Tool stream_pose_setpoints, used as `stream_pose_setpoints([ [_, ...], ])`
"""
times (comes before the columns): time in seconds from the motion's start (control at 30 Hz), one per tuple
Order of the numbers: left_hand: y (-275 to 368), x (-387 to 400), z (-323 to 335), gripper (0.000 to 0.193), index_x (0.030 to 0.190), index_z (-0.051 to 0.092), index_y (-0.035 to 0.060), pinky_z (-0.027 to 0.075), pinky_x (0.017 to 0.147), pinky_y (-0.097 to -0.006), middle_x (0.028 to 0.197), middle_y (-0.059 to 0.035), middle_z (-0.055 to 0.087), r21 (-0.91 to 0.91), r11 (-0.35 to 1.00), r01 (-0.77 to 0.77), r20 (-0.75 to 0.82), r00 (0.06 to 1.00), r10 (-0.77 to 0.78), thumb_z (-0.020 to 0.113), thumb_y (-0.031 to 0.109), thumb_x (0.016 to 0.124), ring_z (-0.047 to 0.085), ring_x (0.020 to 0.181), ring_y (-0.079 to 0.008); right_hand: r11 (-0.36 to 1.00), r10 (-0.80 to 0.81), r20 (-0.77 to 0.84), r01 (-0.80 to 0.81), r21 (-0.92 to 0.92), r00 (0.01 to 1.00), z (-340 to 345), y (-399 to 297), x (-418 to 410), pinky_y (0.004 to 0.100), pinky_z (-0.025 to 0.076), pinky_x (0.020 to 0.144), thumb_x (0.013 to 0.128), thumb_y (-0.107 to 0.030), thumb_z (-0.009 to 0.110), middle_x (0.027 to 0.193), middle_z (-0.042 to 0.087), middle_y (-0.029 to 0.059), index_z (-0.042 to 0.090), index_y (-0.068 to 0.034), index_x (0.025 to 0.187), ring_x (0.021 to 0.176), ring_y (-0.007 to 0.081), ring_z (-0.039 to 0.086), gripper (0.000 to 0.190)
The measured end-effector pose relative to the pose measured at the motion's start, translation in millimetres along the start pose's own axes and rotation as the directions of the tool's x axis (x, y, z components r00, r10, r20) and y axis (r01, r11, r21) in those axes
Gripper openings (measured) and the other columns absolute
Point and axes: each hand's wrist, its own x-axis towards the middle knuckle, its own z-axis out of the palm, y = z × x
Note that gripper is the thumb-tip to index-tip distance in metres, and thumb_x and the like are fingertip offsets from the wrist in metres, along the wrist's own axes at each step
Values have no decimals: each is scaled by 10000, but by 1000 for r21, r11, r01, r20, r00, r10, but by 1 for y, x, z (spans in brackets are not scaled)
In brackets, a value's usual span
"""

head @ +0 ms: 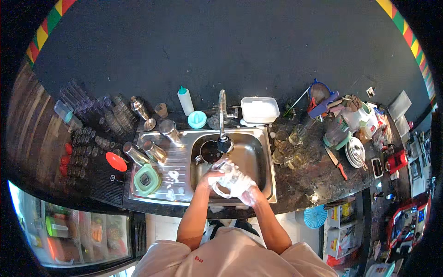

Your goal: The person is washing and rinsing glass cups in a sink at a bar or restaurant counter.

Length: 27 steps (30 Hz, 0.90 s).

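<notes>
Over the front of the steel sink (271, 166), both hands are on a foam-covered item (232, 181). White lather hides its shape, but a loop-like rim shows at its lower left. My left hand (210, 176) grips its left side. On the right side, my right hand (251, 196) is coated in suds to the wrist. A dark-looking metal pot or cup with a handle (208, 152) sits in the basin beyond my left hand. Above the basin arches a flexible-necked faucet (222, 114); whether water runs cannot be seen.
On the ribbed drainboard (180, 159) stand metal tumblers (155, 151) and a green container (147, 180). Glasses (294, 152) crowd the counter right of the sink. Farther right lie an orange-handled knife (336, 163) and stacked plates (354, 152). A white-filled plastic tub (259, 110) is behind the basin.
</notes>
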Motion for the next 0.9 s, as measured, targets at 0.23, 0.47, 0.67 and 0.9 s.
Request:
stream_pose_setpoints([
  [0.23,-39,36,0,228,877,590,48,478,707,-303,810,-42,608,-31,998,48,-580,813,-57,649,200,717,596,753,-174,48,-403,347,398,-916,847,-33,1,15,314,387,873,669,70,440,1036,544,81,524,1,1019,1001,200,501,367],
  [0.47,-55,37,-1,187,782,535,51,477,726,-388,776,-106,576,-456,890,-13,-348,923,-164,476,229,774,573,784,-259,-36,-279,324,327,-944,904,-42,-19,23,314,408,821,646,58,413,903,592,89,546,-19,906,883,198,547,302],
  [0.67,-87,40,-17,197,850,529,38,485,723,-387,826,-124,577,-61,944,-324,-414,869,272,470,207,770,569,793,-264,291,-184,161,211,-933,970,-82,-42,43,299,431,749,636,36,505,900,602,99,558,0,884,826,159,550,256],
  [0.9,-54,53,17,335,932,546,26,477,730,-393,881,-116,599,-230,901,-367,-653,745,137,477,293,741,581,814,-268,761,50,-136,-126,-637,990,-120,-73,69,303,491,683,746,14,477,910,593,117,528,41,988,829,200,565,249],
])
